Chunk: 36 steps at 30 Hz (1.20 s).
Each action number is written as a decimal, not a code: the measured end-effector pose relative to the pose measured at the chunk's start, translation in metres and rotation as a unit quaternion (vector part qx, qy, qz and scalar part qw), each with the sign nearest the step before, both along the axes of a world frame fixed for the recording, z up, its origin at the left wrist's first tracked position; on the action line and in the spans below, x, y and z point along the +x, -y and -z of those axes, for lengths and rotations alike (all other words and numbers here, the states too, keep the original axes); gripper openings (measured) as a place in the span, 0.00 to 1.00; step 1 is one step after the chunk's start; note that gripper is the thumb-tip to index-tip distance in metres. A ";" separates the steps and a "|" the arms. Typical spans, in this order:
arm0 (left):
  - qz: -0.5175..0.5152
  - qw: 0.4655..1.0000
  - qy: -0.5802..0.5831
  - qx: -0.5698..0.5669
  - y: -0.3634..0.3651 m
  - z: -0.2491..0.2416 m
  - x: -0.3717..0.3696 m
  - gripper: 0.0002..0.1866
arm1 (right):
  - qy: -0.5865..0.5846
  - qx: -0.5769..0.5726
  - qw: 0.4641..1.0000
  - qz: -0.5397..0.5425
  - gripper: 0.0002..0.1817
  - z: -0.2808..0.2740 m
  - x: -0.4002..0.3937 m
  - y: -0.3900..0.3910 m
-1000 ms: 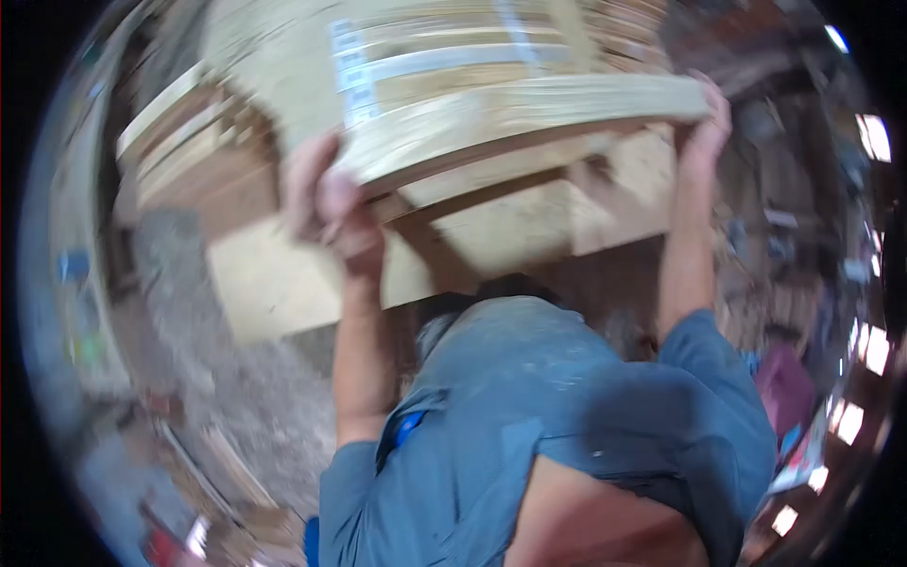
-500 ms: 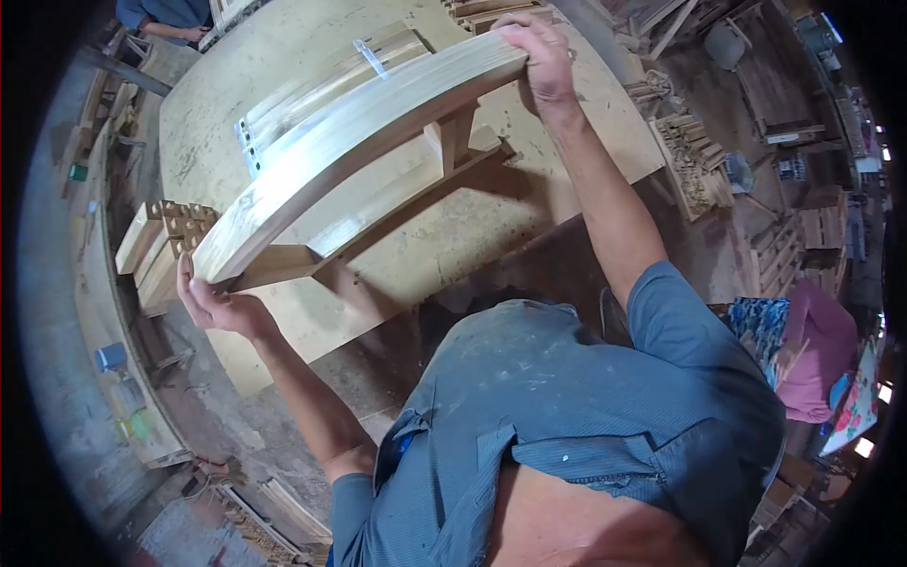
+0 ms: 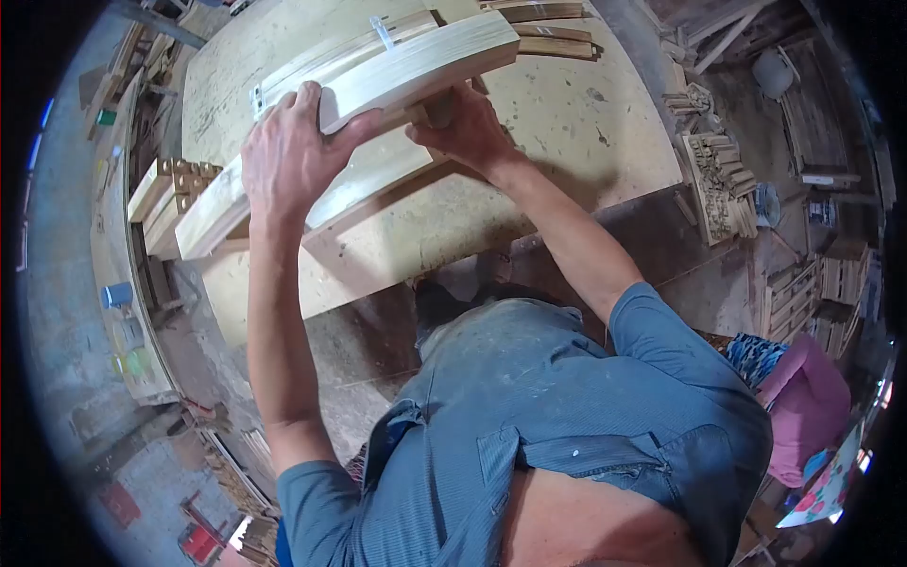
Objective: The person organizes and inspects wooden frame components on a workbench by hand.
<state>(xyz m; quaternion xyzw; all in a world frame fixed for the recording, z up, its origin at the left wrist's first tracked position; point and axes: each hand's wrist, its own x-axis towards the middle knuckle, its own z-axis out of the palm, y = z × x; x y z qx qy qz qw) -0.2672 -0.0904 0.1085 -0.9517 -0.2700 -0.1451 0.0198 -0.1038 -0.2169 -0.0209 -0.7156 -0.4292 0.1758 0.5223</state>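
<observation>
A pale wooden frame (image 3: 425, 68) stands tilted over the worktable, with a thick top rail and a thinner lower rail (image 3: 378, 194) nearer me. My left hand (image 3: 295, 156) lies across the top rail left of its middle, fingers over it and thumb along the near side. Beneath the rail's right part, my right hand (image 3: 468, 132) is closed around a short crosspiece, its fingertips partly hidden by wood. Behind the frame lie flat boards (image 3: 345, 57) with a clear strip (image 3: 383, 33) across them.
Notched wood blocks (image 3: 170, 194) are stacked at the table's left edge. Slim wooden strips (image 3: 553, 40) lie at the far right of the worktable (image 3: 586, 180). Bundled offcuts (image 3: 723, 184) stand beyond the right edge. A person in a pink top (image 3: 812, 406) is at the right.
Both hands have left the ends of the top rail. My left hand has moved right onto the rail, and my right hand has come down and inward under it.
</observation>
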 end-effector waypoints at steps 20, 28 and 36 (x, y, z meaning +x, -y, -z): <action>-0.032 0.944 -0.169 -0.282 -0.058 -0.040 -0.016 0.44 | 0.104 0.133 0.985 -0.038 0.24 -0.019 -0.001 0.008; 0.054 0.991 0.061 -0.111 -0.199 -0.084 0.039 0.38 | 0.113 -0.142 0.980 0.082 0.32 -0.100 0.115 -0.155; 0.053 0.994 0.029 0.093 -0.387 0.168 0.158 0.39 | 0.362 -0.321 0.865 0.132 0.36 0.078 0.244 -0.031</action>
